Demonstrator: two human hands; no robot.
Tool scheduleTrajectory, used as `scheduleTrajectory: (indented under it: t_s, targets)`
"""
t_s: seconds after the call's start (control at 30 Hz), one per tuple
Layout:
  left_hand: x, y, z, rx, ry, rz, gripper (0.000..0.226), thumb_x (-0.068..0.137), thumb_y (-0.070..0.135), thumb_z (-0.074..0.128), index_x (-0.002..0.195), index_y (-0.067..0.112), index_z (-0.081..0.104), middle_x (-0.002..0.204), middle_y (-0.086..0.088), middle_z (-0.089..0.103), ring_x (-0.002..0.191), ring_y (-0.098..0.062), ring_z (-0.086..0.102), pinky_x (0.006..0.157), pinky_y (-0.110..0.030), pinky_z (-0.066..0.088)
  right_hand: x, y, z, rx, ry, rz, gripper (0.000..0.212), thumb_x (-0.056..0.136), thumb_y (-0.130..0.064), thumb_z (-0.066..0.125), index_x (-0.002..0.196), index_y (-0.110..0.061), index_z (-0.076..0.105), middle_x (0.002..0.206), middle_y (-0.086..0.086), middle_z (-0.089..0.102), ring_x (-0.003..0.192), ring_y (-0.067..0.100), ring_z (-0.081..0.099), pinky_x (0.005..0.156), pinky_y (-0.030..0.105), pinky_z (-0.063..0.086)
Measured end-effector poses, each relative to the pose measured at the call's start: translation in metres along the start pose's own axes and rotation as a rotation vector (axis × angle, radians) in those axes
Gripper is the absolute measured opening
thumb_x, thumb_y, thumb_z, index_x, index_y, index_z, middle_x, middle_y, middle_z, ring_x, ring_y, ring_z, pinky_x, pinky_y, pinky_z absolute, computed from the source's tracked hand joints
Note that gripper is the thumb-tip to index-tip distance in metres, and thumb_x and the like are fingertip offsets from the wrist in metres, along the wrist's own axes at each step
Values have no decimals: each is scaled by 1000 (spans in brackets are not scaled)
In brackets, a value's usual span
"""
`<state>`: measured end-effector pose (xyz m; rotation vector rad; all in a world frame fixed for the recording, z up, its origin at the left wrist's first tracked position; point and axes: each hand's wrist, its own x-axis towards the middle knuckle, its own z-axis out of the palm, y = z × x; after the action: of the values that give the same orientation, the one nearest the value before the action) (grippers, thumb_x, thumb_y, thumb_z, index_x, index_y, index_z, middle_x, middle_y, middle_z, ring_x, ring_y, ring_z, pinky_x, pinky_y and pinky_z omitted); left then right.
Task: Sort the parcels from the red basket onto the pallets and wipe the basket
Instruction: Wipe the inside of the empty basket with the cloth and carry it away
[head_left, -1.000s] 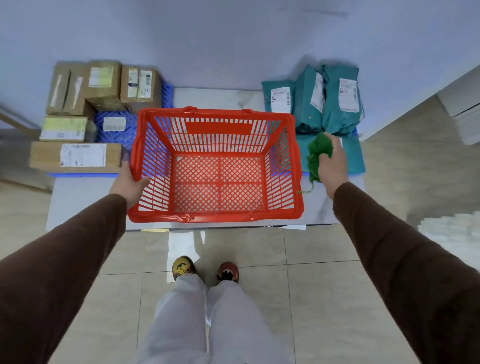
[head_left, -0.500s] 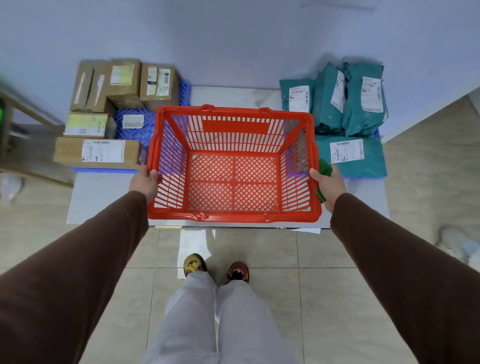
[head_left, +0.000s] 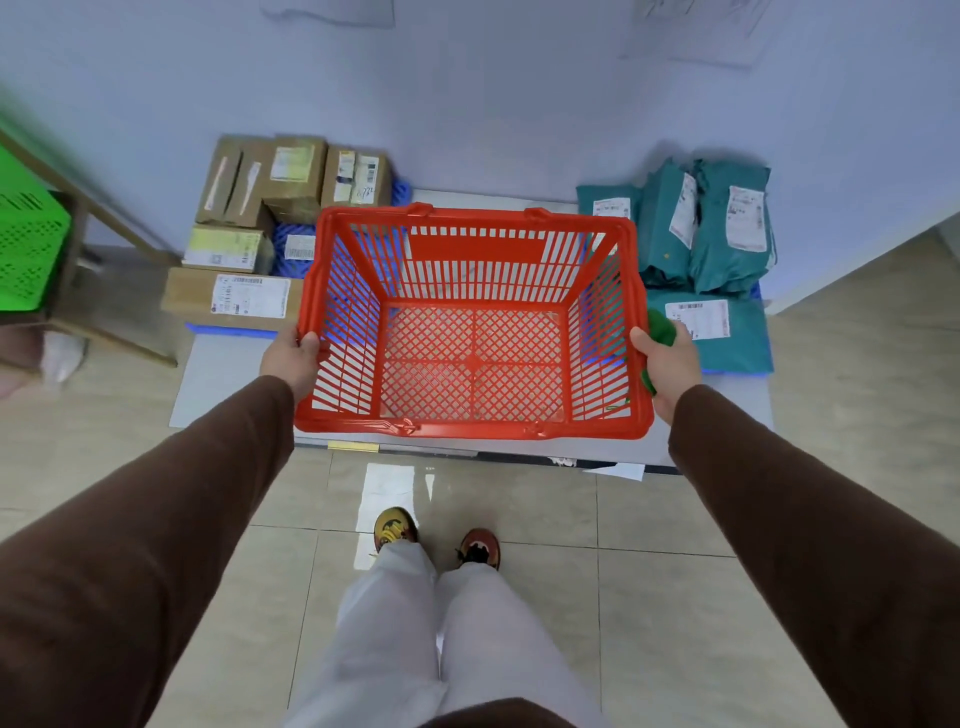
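green crate (head_left: 26, 249): far left edge, on a wooden frame, blurred.
cardboard boxes (head_left: 270, 208): stacked on a blue pallet (head_left: 291, 249) against the wall, left of the basket; white labels face up; the longest box (head_left: 234, 299) lies at the front.
left hand (head_left: 291, 358): grips the basket's left rim, thumb hooked over the top edge, remaining fingers hidden under the rim.
red basket (head_left: 472, 431): held between both hands above a pale floor mat (head_left: 218, 374), mouth up, nothing inside; both handles folded down along the rims.
right hand (head_left: 667, 361): grips the right rim, thumb over the top edge; a green cloth (head_left: 660, 327) is bunched between palm and basket wall, held by the same hand.
teal mailer bags (head_left: 711, 234): piled right of the basket near the wall; 1 bag (head_left: 727, 338) lies flat at the front, label up, just beyond the right hand.
shoes (head_left: 436, 540): 2 on beige tile, near the mat's front edge.
sleeves: brown, both arms.
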<state>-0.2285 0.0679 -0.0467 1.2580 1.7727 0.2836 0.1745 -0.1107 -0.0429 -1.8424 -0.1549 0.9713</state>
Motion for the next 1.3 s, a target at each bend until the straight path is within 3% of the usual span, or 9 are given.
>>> scheduleTrajectory:
  t_s: [0.23, 0.37, 0.53, 0.67, 0.83, 0.93, 1.03, 1.17, 1.3]
  targets:
    - [-34, 4, -46, -36, 79, 58, 42, 103, 36, 38, 133, 11, 54, 116, -16, 68, 100, -36, 68, 96, -52, 54, -45, -39, -1, -3, -32, -112, 13, 98, -21, 63, 108, -23, 57, 115, 11, 70, 101, 29, 72, 92, 54, 57]
    - [-12, -32, -82, -121, 103, 103, 52, 83, 55, 43, 118, 21, 59, 110, -16, 71, 97, -39, 70, 92, -55, 55, -80, -57, 9, 34, -74, -150, 21, 98, -22, 63, 117, -22, 55, 115, 8, 70, 101, 26, 72, 90, 51, 58]
    - [-86, -19, -134, -213, 160, 159, 29, 106, 20, 39, 127, 10, 56, 107, -17, 64, 99, -32, 65, 96, -47, 52, -135, -71, 39, 38, -133, -191, 30, 99, -22, 62, 126, -15, 53, 114, 10, 71, 94, 24, 75, 86, 51, 60]
    - [-93, -67, -193, -226, 230, 164, 24, 97, 32, 45, 111, 20, 60, 110, -17, 72, 100, -36, 70, 94, -52, 54, -187, -72, 74, 27, -180, -221, 32, 99, -22, 62, 128, -16, 52, 113, 10, 72, 93, 25, 76, 81, 51, 61]
    - [-123, -131, -278, -273, 302, 147, 25, 96, 31, 46, 101, 14, 63, 95, -13, 70, 78, -31, 67, 87, -49, 58, -254, -60, 138, 45, -231, -268, 35, 98, -18, 63, 130, -14, 51, 117, 14, 70, 97, 29, 74, 86, 55, 59]
    - [-153, -158, -328, -240, 395, 134, 22, 96, 33, 45, 93, 17, 60, 91, -12, 69, 79, -29, 66, 86, -42, 56, -293, -52, 187, 47, -282, -270, 28, 97, -15, 63, 123, -16, 52, 119, 17, 69, 103, 32, 72, 88, 55, 58]
    - [-162, -190, -378, -214, 468, 106, 25, 101, 22, 43, 109, 9, 63, 92, -13, 65, 82, -29, 63, 87, -41, 53, -320, -48, 241, 56, -330, -301, 20, 93, -12, 66, 107, -22, 56, 119, 18, 70, 105, 35, 71, 91, 59, 56]
    - [-139, -241, -446, -249, 498, 78, 38, 95, 34, 46, 124, 14, 60, 110, -18, 68, 101, -35, 65, 96, -49, 52, -349, -52, 316, 27, -407, -322, 18, 93, -11, 66, 107, -18, 58, 115, 17, 70, 102, 34, 71, 90, 56, 57]
    - [-125, -250, -504, -384, 510, 44, 23, 104, 22, 41, 117, 17, 59, 87, -18, 64, 71, -29, 60, 76, -39, 56, -358, -65, 401, 34, -470, -333, 35, 88, -12, 70, 122, -12, 60, 119, 20, 70, 103, 35, 72, 87, 54, 59]
